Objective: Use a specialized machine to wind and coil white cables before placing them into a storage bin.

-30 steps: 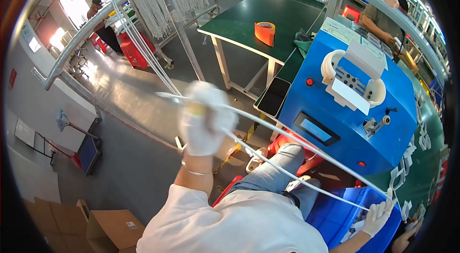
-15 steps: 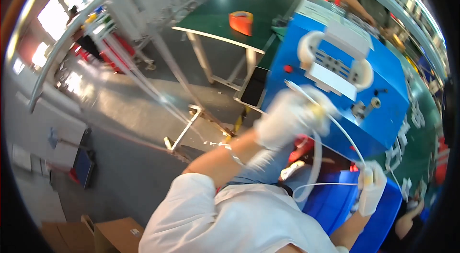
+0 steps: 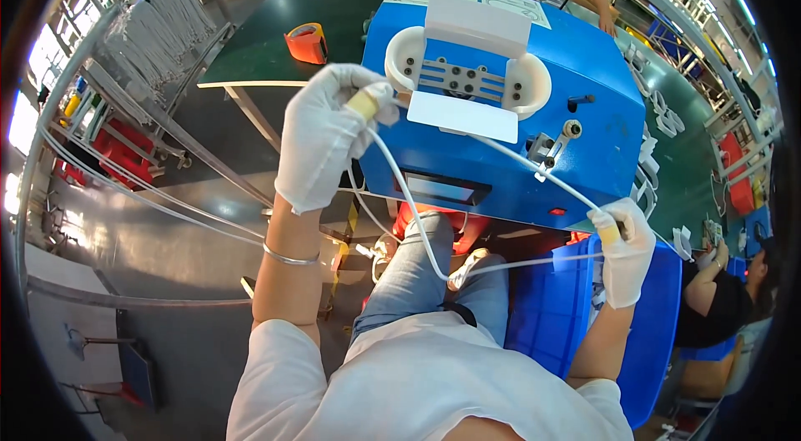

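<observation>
Indoors, above a grey floor [image 3: 167,232], each gloved grip pinches white cable [image 3: 417,224] near a blue machine [image 3: 576,149], seemingly.

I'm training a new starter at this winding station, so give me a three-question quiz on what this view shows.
1. True or false: both hands wear white gloves.
2. What does the left hand hold up near the white fixture on the blue machine?
A. orange tape roll
B. white cable
C. blue bin
3. Fill in: the right hand grips the white cable above a blue ____.

Key: 1 true. 2 B. 3 bin.
</observation>
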Available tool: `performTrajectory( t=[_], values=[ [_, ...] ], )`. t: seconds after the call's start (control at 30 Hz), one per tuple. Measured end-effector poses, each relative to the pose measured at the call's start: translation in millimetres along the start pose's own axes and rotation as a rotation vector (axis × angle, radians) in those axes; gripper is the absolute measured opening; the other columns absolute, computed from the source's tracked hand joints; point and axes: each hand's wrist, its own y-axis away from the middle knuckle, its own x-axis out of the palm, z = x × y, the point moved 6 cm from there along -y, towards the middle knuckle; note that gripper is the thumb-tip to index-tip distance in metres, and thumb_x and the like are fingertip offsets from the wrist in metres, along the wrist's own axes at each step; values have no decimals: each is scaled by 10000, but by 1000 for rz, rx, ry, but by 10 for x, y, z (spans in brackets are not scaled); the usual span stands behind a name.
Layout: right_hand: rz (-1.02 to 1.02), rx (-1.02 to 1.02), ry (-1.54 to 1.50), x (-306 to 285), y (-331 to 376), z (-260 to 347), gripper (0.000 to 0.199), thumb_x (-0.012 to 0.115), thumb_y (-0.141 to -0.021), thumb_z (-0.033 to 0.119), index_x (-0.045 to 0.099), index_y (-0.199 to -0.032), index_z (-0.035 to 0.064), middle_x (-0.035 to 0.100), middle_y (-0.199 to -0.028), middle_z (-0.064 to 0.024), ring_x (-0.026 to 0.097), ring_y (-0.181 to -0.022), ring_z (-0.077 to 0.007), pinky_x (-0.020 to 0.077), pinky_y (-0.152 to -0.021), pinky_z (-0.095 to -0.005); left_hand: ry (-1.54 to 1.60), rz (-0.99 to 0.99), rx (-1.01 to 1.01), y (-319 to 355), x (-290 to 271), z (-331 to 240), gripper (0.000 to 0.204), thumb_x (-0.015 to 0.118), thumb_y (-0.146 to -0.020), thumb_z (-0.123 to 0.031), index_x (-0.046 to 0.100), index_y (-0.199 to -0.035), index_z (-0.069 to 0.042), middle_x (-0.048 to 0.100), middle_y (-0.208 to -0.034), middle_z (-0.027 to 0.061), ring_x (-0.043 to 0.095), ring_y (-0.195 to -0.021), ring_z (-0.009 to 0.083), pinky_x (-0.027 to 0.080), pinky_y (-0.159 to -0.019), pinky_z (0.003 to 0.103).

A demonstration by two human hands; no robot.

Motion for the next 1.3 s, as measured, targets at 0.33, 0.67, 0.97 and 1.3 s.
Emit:
performTrajectory(
  t=[0.33,0.67,0.97,1.3],
  values=[
    [-58,-40,67,-54,-156,-35,37,621,-827,3,605,-795,-7,534,-720,-23,466,-654,-84,352,-586,-210,-49,-62,-43,-117,23,130,94,590,-898,-67,570,-925,21,660,-814,99,524,-554,32,415,-470,163],
    [-156,-82,323,-590,-885,-10,150,605,-847,154,640,-826,10,571,-735,-8,488,-688,-55,380,-637,-202,-231,-111,133,-149,-51,146,122,632,-866,-54,575,-944,20,642,-823,57,558,-702,76,458,-631,208],
    [-67,22,267,-553,-1117,-363,158,672,-832,175,681,-812,18,617,-733,-1,507,-673,-49,385,-606,-199,-239,-257,69,307,-191,284,436,569,-923,-176,472,-1304,12,533,-670,-11,450,-585,23,345,-514,153],
    [-128,91,116,-775,-764,-413,131,624,-876,157,646,-824,39,492,-646,68,377,-554,15,230,-488,-157,-223,148,-127,648,-10,598,264,552,-938,-224,624,-1002,22,569,-638,-6,476,-529,34,328,-459,170]
  ],
)
